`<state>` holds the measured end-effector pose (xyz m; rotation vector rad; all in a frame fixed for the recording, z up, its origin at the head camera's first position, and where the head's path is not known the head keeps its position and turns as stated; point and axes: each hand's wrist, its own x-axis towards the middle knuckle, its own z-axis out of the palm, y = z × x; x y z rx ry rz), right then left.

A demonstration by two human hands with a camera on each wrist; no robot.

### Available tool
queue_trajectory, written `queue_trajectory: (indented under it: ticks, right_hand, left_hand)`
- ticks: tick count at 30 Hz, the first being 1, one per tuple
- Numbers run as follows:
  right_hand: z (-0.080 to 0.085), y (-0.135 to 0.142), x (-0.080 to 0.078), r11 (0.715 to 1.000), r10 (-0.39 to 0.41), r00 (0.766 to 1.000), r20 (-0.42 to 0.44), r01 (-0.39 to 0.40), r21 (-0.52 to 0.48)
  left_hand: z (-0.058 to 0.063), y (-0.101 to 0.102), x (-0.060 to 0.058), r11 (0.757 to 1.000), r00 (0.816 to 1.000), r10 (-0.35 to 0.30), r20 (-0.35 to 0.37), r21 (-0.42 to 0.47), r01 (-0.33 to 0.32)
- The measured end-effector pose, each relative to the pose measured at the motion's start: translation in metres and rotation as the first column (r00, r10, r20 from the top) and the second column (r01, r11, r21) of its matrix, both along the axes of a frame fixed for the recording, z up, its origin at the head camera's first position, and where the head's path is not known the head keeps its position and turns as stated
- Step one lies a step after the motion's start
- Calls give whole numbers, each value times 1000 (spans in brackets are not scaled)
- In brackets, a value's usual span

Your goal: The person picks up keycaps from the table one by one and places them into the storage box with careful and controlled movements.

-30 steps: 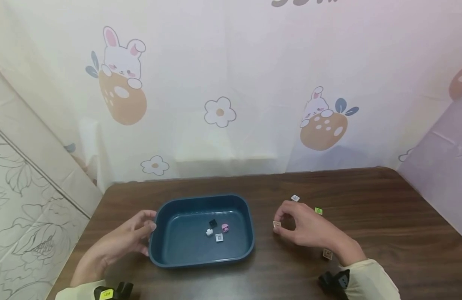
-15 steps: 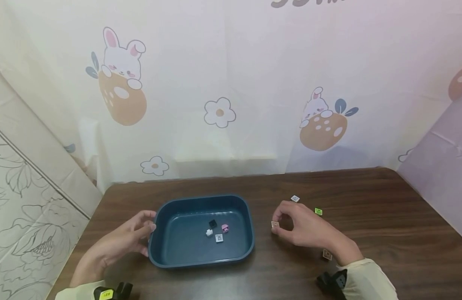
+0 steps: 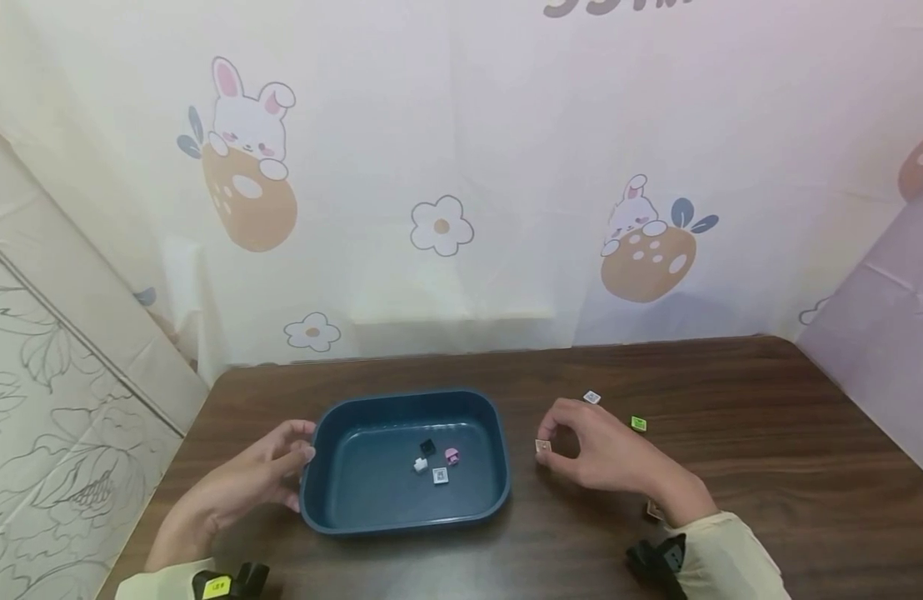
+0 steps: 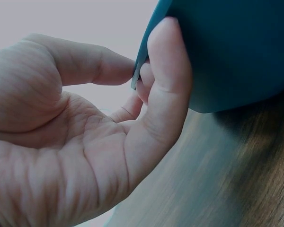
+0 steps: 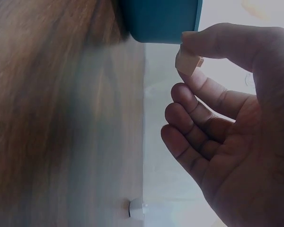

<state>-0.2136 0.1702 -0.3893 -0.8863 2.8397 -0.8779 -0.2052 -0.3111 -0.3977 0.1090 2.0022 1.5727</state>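
Observation:
My left hand (image 3: 247,479) pinches the left rim of a dark blue rectangular tray (image 3: 401,529) between thumb and fingers; the left wrist view shows the fingertips over its edge. To the right of the tray, my right hand (image 3: 607,450) holds a small beige block (image 3: 542,447) between thumb and index finger. In the right wrist view that beige block (image 5: 187,61) is off the table, and the other fingers curl loosely below it. Inside the tray lie a black block (image 3: 427,447), a white one (image 3: 421,465), a pink one (image 3: 451,456) and a pale square-topped one (image 3: 441,476).
Beyond my right hand a white block (image 3: 592,397) and a lime green block (image 3: 638,423) lie on the dark wooden table (image 3: 791,467). A brown block (image 3: 655,510) is partly hidden by my right wrist. A printed cloth (image 3: 499,250) hangs behind the table.
My right hand has moved slightly left toward the tray, carrying the beige block. My left hand keeps its hold on the tray rim, and the blocks in the tray have not moved.

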Motion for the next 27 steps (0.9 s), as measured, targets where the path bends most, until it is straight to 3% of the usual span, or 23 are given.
queue_trajectory:
  ticks: [15, 27]
  right_hand:
    - [6, -15, -4, 1000, 1, 1000, 0, -1, 11]
    - [12, -31, -8, 1000, 5, 998, 61, -5, -10]
  left_hand:
    - [3, 4, -4, 1000, 1000, -13, -19, 11, 13]
    - [2, 1, -1, 1000, 1000, 4, -5, 7, -4]
